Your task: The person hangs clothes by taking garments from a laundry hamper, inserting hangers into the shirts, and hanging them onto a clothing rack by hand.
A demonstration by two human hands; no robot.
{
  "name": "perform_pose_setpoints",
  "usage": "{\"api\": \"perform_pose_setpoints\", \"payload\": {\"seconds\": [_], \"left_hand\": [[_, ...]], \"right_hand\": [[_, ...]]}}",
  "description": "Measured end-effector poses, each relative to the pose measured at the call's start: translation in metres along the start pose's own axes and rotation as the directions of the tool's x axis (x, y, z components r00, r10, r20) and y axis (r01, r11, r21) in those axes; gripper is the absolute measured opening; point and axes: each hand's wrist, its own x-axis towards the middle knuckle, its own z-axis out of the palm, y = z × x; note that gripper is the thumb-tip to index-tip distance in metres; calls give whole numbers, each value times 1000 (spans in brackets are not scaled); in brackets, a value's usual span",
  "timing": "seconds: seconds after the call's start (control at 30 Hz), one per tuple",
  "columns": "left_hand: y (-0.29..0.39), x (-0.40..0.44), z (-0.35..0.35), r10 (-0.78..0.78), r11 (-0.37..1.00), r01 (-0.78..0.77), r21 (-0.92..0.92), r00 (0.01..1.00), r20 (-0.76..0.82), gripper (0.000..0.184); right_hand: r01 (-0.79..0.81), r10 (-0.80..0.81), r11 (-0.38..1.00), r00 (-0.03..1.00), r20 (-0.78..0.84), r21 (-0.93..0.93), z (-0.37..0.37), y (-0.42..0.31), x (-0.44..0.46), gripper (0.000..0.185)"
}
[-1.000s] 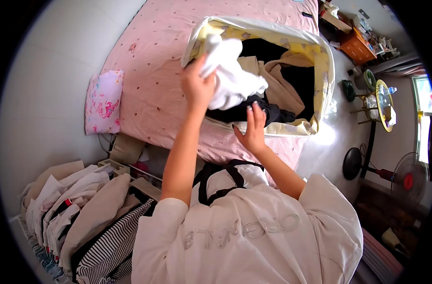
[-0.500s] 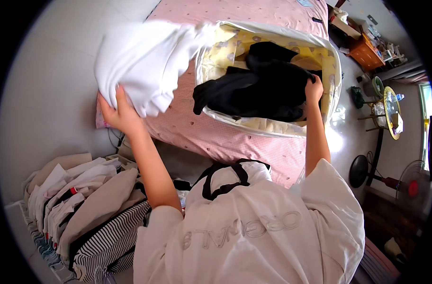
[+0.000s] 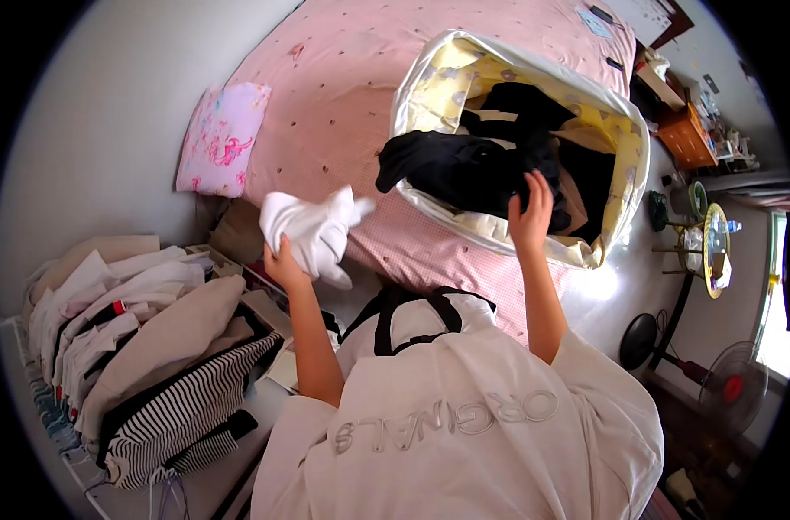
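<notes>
By the near edge of the bed (image 3: 326, 95), a white garment (image 3: 307, 227), probably soft and light, best held by folds, is gripped by the left hand (image 3: 287, 267). Over the basket's (image 3: 447, 69) black clothing (image 3: 464, 169), the right hand (image 3: 532, 221) is half-opened, seemingly empty.

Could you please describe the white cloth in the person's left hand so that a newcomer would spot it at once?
Start at the large pink bed. By its near edge, left of the picture's centre, the left hand holds up the white cloth. Unlike the white clothes packed in a row at lower left, it is bunched up on its own.
</notes>
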Motion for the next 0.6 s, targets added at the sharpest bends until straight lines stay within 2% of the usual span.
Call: {"api": "perform_pose_setpoints", "payload": {"seconds": [0.03, 0.1, 0.13, 0.17, 0.2, 0.23, 0.3, 0.33, 0.37, 0.43, 0.5, 0.57, 0.6], "left_hand": [[18, 2, 2, -51, 993, 53, -104, 998, 23, 31], [48, 9, 11, -33, 951, 54, -304, 997, 74, 30], [63, 11, 16, -58, 930, 84, -359, 995, 85, 31], [76, 14, 22, -78, 903, 111, -415, 992, 97, 33], [83, 19, 27, -94, 872, 135, -470, 989, 110, 34], [75, 32, 28, -81, 882, 140, -450, 986, 147, 36], [38, 66, 24, -59, 904, 145, -403, 974, 220, 40], [17, 81, 23, -54, 999, 53, 9, 964, 259, 42], [-7, 91, 18, -71, 907, -62, 417, 953, 295, 44], [-68, 77, 8, 6, 782, -214, 585, 941, 337, 50], [-107, 48, -10, -86, 834, -145, 532, 919, 385, 56], [-95, 5, -20, -473, 736, 115, 667, 792, 385, 53], [-137, -9, -40, -469, 709, 49, 704, 778, 418, 49]], "right_hand": [[39, -42, 992, 999, 24, 123, -3, -27, -1, 42], [111, -166, 937, 976, 143, 331, 5, -64, -16, 50], [20, -155, 860, 962, 225, 511, 11, -83, -30, 54], [96, -274, 849, 920, 278, 519, 17, -98, -43, 55], [86, -304, 845, 890, 340, 528, 20, -116, -56, 55], [75, -331, 840, 855, 398, 537, 23, -133, -66, 55], [-37, -376, 791, 757, 534, 611, 29, -157, -77, 56], [-99, -402, 765, 698, 593, 636, 32, -163, -80, 57], [-103, -374, 812, 664, 648, 575, 39, -162, -85, 57], [-101, -298, 894, 594, 747, 437, 51, -152, -97, 58], [-129, -244, 893, 667, 704, 431, 49, -142, -89, 55], [-117, -196, 903, 744, 639, 414, 47, -128, -79, 52], [-142, -128, 917, 781, 611, 373, 46, -117, -75, 52]]}}
